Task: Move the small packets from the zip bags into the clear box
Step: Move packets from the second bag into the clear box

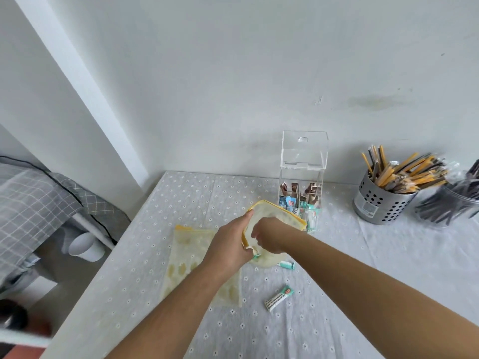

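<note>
Partly done: brown, blue and teal small packets [298,200] in tall clear acrylic box [303,156]; yellow-rimmed translucent zip bag [274,211] gripped by left hand [228,244], right hand [269,237] reaching inside, grasp untellable; one teal-white packet [279,297] loose on desk [337,268].

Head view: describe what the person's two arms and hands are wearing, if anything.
The left forearm and right forearm are bare along their whole visible length, with no sleeves in view. The left hand and right hand wear no gloves. No watch, bracelet or ring shows on the wrists or visible fingers.
</note>
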A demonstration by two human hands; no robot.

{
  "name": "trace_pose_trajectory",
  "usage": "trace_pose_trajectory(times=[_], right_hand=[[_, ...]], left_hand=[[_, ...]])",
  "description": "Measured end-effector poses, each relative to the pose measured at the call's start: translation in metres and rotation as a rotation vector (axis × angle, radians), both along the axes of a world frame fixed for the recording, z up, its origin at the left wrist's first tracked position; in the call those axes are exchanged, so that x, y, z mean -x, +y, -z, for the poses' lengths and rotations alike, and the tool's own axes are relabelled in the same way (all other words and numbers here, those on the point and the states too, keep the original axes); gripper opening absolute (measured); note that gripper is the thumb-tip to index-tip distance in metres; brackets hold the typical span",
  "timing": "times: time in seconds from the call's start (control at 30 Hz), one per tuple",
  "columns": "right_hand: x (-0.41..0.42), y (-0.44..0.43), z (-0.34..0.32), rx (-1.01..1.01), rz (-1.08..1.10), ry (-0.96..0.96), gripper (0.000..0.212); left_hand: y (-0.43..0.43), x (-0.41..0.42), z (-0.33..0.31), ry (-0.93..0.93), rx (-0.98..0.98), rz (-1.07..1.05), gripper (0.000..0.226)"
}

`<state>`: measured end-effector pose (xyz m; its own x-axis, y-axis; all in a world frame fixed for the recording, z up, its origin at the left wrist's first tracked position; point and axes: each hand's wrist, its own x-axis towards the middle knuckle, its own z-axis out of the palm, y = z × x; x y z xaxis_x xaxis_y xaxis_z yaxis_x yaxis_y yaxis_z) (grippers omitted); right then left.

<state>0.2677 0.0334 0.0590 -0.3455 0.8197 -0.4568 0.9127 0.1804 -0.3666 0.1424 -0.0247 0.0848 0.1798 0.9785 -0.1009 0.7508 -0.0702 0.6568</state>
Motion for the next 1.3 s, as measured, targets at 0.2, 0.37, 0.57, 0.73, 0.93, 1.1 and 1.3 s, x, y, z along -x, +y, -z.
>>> trace_pose_trajectory(times=[0.2, 0.37, 0.57, 0.73, 0.93, 1.1, 1.3], right_hand=[[0.022, 0.014, 0.043, 0.073, 0.003, -0.182, 0.034], [0.024, 0.018, 0.071, 0.023, 0.066, -0.149, 0.045], [0.02, 0.018, 0.078, -0.01, 0.051, -0.153, 0.04], [0.011, 0.023, 0.066, 0.011, 0.188, 0.037, 0.023], [0.0, 0.024, 0.062, 0.037, 0.435, 0.309, 0.011], [0.004, 0.019, 0.04, -0.103, 0.213, 0.181, 0.024], [-0.015, 0.003, -0.015, -0.207, 0.066, 0.214, 0.023]], left_hand=[[-0.005, 0.006, -0.001, 0.007, 0.01, 0.044, 0.081], [-0.005, 0.011, 0.002, -0.005, 0.037, 0.051, 0.082], [-0.005, 0.01, 0.005, 0.01, 0.017, 0.064, 0.082], [-0.003, 0.007, 0.008, 0.011, 0.003, 0.083, 0.083], [-0.001, 0.006, 0.008, 0.01, -0.028, 0.088, 0.081], [0.004, 0.004, 0.007, 0.071, -0.038, 0.074, 0.082], [0.014, -0.001, -0.004, 0.145, -0.04, 0.039, 0.085]])
